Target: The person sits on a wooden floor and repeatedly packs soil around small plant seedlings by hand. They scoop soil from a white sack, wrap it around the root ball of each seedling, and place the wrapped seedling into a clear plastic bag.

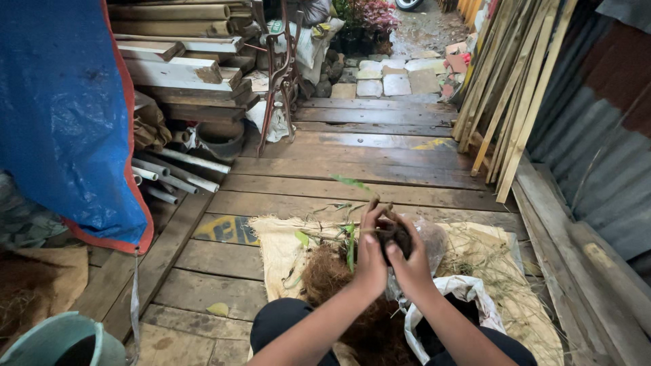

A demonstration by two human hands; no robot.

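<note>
Brown, damp-looking soil sits as a root ball [395,234] between our two hands, raised above the sacking [278,247] spread on the plank floor [339,149]. Our left hand [370,254] is wrapped round its near side, fingers closed on it, and our right hand [410,266] cups it from the other side, thumb pressing in; both are grasping the ball, neither is loose. A thin stem with green leaves [350,181] rises from it, and a clear plastic bag [434,240] lies just behind. Below our wrists is a mound of coconut fibre [329,271], and beside it a white sack [461,288] with dark filling.

To do this well, we judge the grip should stay snug but gentle: squeeze evenly from both sides so the soil packs round the roots without crumbling, keep the stem upright and free of our thumbs, and work low over the sacking so whatever falls is caught.
</note>
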